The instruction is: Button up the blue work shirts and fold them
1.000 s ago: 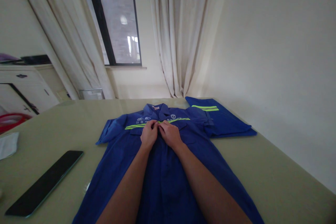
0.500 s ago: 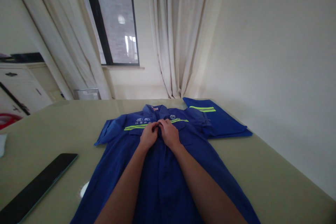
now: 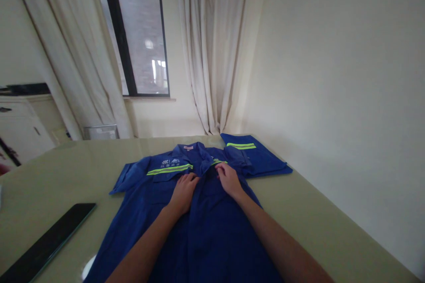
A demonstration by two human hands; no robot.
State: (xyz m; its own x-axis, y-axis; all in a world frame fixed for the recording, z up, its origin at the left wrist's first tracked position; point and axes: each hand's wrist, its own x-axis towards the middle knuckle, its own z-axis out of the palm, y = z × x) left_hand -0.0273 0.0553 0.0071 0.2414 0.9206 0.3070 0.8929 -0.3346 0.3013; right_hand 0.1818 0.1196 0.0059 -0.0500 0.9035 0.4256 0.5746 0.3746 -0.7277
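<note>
A blue work shirt (image 3: 212, 234) with yellow-green reflective stripes and white chest lettering lies front up, its collar away from me. My left hand (image 3: 183, 193) rests on the shirt's front beside the opening, below the chest stripe, with its fingers lying on the cloth. On the other side, my right hand (image 3: 229, 180) pinches the front panel near the stripe and holds it a little raised. The front is parted at the collar and upper chest. Buttons, if any, are hidden or too small to make out.
Folded blue cloth (image 3: 268, 159) with a matching stripe lies by the shirt's right sleeve, near the wall. A long black flat object (image 3: 49, 241) lies on the greenish table (image 3: 76, 172) at left. A small white round thing (image 3: 88, 269) shows beside the shirt's hem.
My hands were together at the middle of the chest and have moved apart. My right hand has drawn the front panel to the right, and the upper opening is wider. The view has shifted slightly.
</note>
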